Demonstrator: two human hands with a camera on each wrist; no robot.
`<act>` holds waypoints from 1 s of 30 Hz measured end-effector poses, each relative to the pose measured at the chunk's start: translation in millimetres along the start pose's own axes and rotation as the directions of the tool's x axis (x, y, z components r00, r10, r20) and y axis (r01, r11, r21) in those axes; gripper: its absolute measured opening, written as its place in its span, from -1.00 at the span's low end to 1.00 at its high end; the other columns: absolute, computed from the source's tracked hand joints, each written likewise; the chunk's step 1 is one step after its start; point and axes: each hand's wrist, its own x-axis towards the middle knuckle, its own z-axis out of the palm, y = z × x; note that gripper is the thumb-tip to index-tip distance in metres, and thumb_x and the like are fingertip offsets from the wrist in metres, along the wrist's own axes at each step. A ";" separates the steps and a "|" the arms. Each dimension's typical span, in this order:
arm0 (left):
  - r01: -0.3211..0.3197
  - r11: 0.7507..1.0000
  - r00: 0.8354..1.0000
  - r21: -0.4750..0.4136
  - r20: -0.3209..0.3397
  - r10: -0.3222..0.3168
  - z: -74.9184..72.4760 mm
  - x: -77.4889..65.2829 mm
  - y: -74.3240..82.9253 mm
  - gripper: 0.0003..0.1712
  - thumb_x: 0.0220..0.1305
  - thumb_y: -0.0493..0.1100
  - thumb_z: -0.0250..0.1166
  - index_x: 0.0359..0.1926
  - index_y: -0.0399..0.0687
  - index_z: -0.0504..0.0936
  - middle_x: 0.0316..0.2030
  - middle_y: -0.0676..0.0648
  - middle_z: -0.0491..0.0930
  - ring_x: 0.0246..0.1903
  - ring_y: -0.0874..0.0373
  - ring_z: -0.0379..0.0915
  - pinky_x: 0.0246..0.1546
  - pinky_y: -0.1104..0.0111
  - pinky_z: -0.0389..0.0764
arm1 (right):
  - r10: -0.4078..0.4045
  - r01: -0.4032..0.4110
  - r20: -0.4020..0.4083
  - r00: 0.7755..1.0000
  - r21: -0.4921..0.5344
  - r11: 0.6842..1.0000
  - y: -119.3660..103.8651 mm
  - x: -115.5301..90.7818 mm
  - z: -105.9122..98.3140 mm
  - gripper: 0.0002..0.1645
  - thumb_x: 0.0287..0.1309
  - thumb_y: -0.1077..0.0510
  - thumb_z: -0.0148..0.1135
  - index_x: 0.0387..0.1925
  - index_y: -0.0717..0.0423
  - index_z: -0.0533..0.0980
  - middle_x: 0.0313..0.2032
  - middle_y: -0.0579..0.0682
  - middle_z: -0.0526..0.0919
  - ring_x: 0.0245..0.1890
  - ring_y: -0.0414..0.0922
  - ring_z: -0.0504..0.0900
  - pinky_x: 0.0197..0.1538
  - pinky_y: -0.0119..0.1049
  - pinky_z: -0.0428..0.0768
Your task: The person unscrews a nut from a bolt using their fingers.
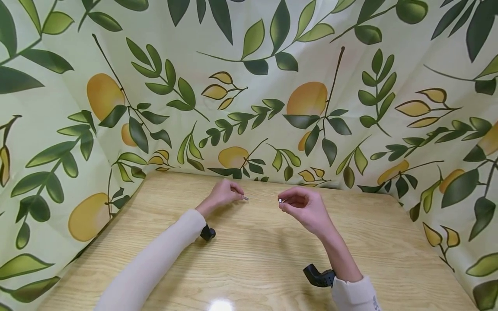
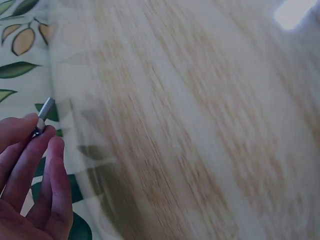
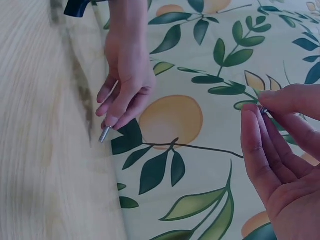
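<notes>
My left hand (image 1: 223, 193) pinches a short silver metal rod (image 2: 47, 108) between thumb and fingertips, over the far part of the table. The rod's free end sticks out past the fingers, and a rounder shiny part shows at the grip in the left wrist view. To the right, my right hand (image 1: 307, 209) holds a tiny shiny metal piece (image 1: 280, 201) between thumb and forefinger. Most of that piece is hidden by the fingertips; I cannot tell its kind. The two hands are apart, with their fingertips facing each other.
A light wood-grain table (image 1: 249, 259) lies under both hands. Behind it and at the sides hangs a cloth (image 1: 179, 129) printed with leaves and orange fruit. Black camera mounts (image 1: 320, 276) sit at both wrists. Light glares off the near table surface.
</notes>
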 end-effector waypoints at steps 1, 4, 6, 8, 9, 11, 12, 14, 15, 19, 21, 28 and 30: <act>-0.011 1.000 1.000 0.025 0.007 0.011 -0.1 1.7 -1.3 -0.93 0.17 -0.23 0.51 -0.31 -0.12 0.83 -0.36 -0.04 0.80 -0.37 0.03 0.69 -0.44 0.47 0.50 | 0.000 0.000 0.007 1.000 -0.004 1.000 0.4 0.3 0.7 -0.78 0.15 0.38 0.45 -0.14 0.35 0.69 -0.22 0.35 0.76 -0.33 -0.27 0.75 -0.20 -0.43 0.76; -0.050 0.992 0.998 0.111 0.032 0.047 0.1 5.5 -4.0 -0.95 0.15 -0.23 0.54 -0.34 -0.08 0.83 -0.34 0.00 0.80 -0.38 0.15 0.63 -0.35 0.45 0.52 | 0.006 -0.005 0.020 1.000 -0.014 1.000 0.9 1.4 3.0 -0.80 0.15 0.38 0.44 -0.16 0.35 0.69 -0.23 0.32 0.76 -0.32 -0.29 0.74 -0.19 -0.45 0.75; -0.073 0.984 0.997 0.165 0.045 0.067 0.6 7.2 -6.2 -0.95 0.12 -0.24 0.56 -0.36 -0.06 0.83 -0.34 0.03 0.79 -0.36 0.22 0.58 -0.28 0.42 0.53 | 0.010 -0.010 0.026 1.000 -0.010 1.000 0.6 2.3 4.8 -0.80 0.14 0.39 0.44 -0.16 0.35 0.69 -0.23 0.31 0.77 -0.32 -0.29 0.74 -0.19 -0.45 0.75; -0.099 0.973 0.995 0.208 0.055 0.089 1.4 8.3 -7.7 -0.93 0.10 -0.27 0.56 -0.38 -0.06 0.82 -0.37 0.03 0.79 -0.37 0.24 0.59 -0.23 0.39 0.56 | 0.016 -0.015 0.029 0.999 -0.007 1.000 -0.3 3.1 6.7 -0.80 0.14 0.40 0.44 -0.16 0.36 0.69 -0.22 0.30 0.77 -0.32 -0.29 0.74 -0.19 -0.45 0.75; -0.110 0.969 0.993 0.221 0.058 0.099 1.9 8.6 -8.3 -0.92 0.09 -0.29 0.56 -0.38 -0.07 0.81 -0.39 0.03 0.79 -0.37 0.24 0.60 -0.21 0.37 0.58 | 0.017 -0.017 0.030 0.999 -0.007 1.000 -0.9 3.7 7.7 -0.80 0.14 0.40 0.44 -0.16 0.35 0.69 -0.22 0.29 0.77 -0.32 -0.29 0.74 -0.19 -0.45 0.75; -0.124 0.959 0.992 0.255 0.060 0.112 3.0 8.6 -8.4 -0.92 0.09 -0.29 0.55 -0.37 -0.07 0.81 -0.41 0.03 0.78 -0.38 0.23 0.61 -0.20 0.34 0.61 | 0.023 -0.022 0.034 0.999 -0.014 1.000 -1.5 4.4 9.4 -0.79 0.15 0.39 0.43 -0.15 0.36 0.69 -0.22 0.28 0.77 -0.32 -0.29 0.74 -0.19 -0.45 0.75; -0.134 0.952 0.991 0.274 0.061 0.122 3.6 8.6 -8.0 -0.92 0.10 -0.30 0.54 -0.37 -0.07 0.80 -0.42 0.03 0.78 -0.38 0.22 0.62 -0.19 0.32 0.62 | 0.027 -0.027 0.036 0.999 -0.021 0.999 -1.8 5.0 10.2 -0.79 0.15 0.39 0.43 -0.15 0.36 0.69 -0.22 0.27 0.77 -0.31 -0.28 0.74 -0.20 -0.45 0.74; -0.154 0.934 0.988 0.322 0.063 0.141 5.1 8.8 -6.2 -0.91 0.11 -0.30 0.53 -0.36 -0.05 0.80 -0.42 0.05 0.77 -0.37 0.22 0.61 -0.19 0.30 0.62 | 0.045 -0.043 0.038 0.998 -0.049 0.998 -2.0 7.4 11.9 -0.80 0.16 0.37 0.43 -0.15 0.33 0.69 -0.23 0.24 0.78 -0.31 -0.26 0.74 -0.19 -0.44 0.74; -0.162 0.923 0.987 0.348 0.066 0.148 5.9 9.2 -5.4 -0.91 0.12 -0.30 0.52 -0.35 -0.03 0.80 -0.41 0.06 0.77 -0.35 0.21 0.60 -0.19 0.30 0.61 | 0.057 -0.054 0.041 0.998 -0.066 0.996 -1.8 9.2 12.9 -0.81 0.16 0.37 0.43 -0.15 0.31 0.70 -0.23 0.21 0.78 -0.30 -0.24 0.74 -0.20 -0.44 0.74; -0.182 0.881 0.983 0.437 0.080 0.164 8.7 10.2 -3.5 -0.90 0.14 -0.28 0.49 -0.35 0.03 0.80 -0.41 0.11 0.74 -0.32 0.21 0.56 -0.22 0.29 0.58 | 0.090 -0.076 0.075 0.993 -0.171 0.982 0.5 22.1 16.3 -0.84 0.17 0.34 0.43 -0.18 0.22 0.72 -0.24 0.13 0.80 -0.30 -0.17 0.74 -0.21 -0.42 0.73; -0.185 0.871 0.983 0.456 0.085 0.164 9.3 10.1 -3.3 -0.90 0.16 -0.28 0.48 -0.34 0.03 0.80 -0.41 0.12 0.73 -0.31 0.20 0.54 -0.23 0.28 0.57 | 0.103 -0.078 0.099 0.990 -0.234 0.969 4.8 30.9 17.4 -0.85 0.18 0.32 0.42 -0.19 0.21 0.73 -0.25 0.10 0.80 -0.31 -0.16 0.74 -0.23 -0.40 0.72; -0.195 0.860 0.981 0.472 0.088 0.174 9.0 9.8 -6.4 -0.90 0.13 -0.28 0.49 -0.35 0.03 0.79 -0.41 0.11 0.73 -0.32 0.18 0.54 -0.24 0.29 0.57 | 0.154 -0.083 0.164 0.974 -0.373 0.924 39.2 59.9 27.1 -0.87 0.13 0.33 0.39 -0.25 0.27 0.73 -0.33 0.08 0.80 -0.36 -0.21 0.69 -0.29 -0.40 0.66; -0.193 0.857 0.981 0.478 0.089 0.171 8.2 10.2 -8.1 -0.88 0.10 -0.28 0.50 -0.36 0.05 0.79 -0.42 0.12 0.74 -0.32 0.19 0.54 -0.24 0.32 0.56 | 0.168 -0.090 0.169 0.971 -0.393 0.915 49.1 64.8 30.7 -0.85 0.10 0.34 0.39 -0.25 0.29 0.73 -0.34 0.08 0.80 -0.37 -0.21 0.68 -0.29 -0.39 0.65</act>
